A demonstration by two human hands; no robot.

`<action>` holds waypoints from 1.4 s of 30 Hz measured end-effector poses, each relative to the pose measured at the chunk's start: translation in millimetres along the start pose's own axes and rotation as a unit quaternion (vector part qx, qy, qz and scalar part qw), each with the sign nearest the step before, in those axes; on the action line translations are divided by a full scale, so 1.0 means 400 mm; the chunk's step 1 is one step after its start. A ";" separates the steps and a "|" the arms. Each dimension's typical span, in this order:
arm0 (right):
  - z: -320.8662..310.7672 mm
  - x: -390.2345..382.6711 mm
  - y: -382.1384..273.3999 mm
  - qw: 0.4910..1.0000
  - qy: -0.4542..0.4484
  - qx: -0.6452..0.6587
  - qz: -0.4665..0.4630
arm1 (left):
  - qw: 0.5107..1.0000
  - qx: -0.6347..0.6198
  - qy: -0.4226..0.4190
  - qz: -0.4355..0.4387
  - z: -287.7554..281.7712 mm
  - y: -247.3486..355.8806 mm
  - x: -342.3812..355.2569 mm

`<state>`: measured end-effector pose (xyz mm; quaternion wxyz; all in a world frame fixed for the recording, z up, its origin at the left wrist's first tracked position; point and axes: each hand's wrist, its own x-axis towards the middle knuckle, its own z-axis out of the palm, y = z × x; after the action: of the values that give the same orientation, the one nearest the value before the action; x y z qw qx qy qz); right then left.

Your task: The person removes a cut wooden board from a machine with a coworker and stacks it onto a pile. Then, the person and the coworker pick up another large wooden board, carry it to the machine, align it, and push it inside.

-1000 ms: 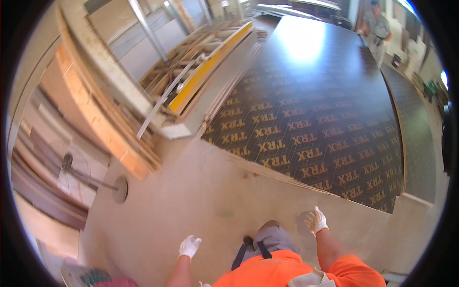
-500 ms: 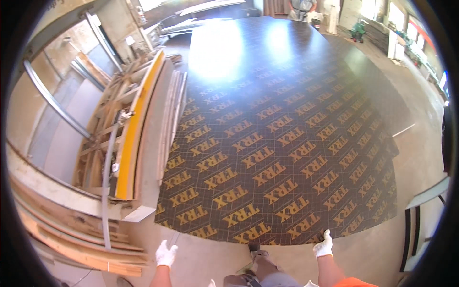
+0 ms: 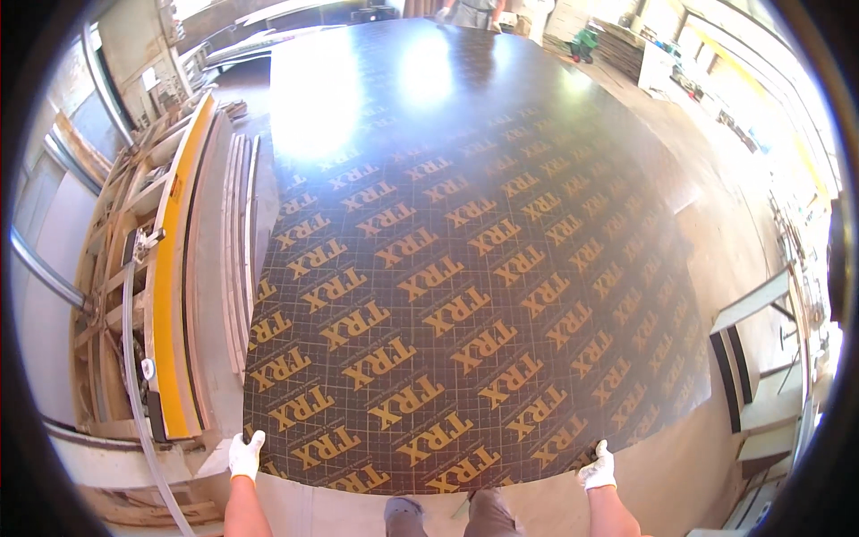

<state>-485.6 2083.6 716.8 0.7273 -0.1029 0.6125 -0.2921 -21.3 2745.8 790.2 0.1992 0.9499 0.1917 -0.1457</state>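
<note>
In the head view, a large dark sheet point(image 3: 465, 268) fills the middle of the workshop, brown-black, ruled with thin lines and covered in slanting gold print, its near edge just in front of the wearer. The person's left hand point(image 3: 245, 455), in a white glove, grips the near left corner, thumb up at the edge. The right hand point(image 3: 598, 467), gloved the same way, has hold of the near edge toward the right, its thumb on top; I can't see the fingers under the sheet. White glare washes over the far left of the surface. At the far end another person point(image 3: 472, 14) stands right by the sheet, head out of view. Over on the left, a long yellow beam point(image 3: 177, 295) runs beside a wooden frame point(image 3: 116, 224), and a few narrow boards point(image 3: 236, 259) lie between the beam and the sheet. Far to the right there's a small green machine point(image 3: 583, 45) on the floor point(image 3: 553, 503); nearer on that side, two black strips point(image 3: 732, 376) stand against a pale structure. The wearer's feet and lower legs show below the near edge, between the two hands.
</note>
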 end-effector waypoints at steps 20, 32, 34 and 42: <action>0.074 -0.040 0.026 0.988 0.124 0.085 -0.028 | 0.964 -0.110 -0.197 -0.144 -0.074 0.078 0.010; 0.060 0.043 0.114 0.987 0.145 -0.009 -0.063 | 0.968 -0.008 -0.245 0.059 -0.070 0.298 0.010; 0.062 0.021 0.161 0.978 0.200 -0.013 -0.057 | 0.967 0.013 -0.246 0.069 -0.065 0.343 0.032; 0.004 0.068 0.210 0.988 0.107 0.090 -0.068 | 0.969 0.042 -0.232 0.077 -0.045 0.392 0.172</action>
<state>-456.9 2135.9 651.8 0.6423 -0.0469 0.6493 -0.4046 109.5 2641.7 832.3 0.2093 0.9093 0.0603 -0.3545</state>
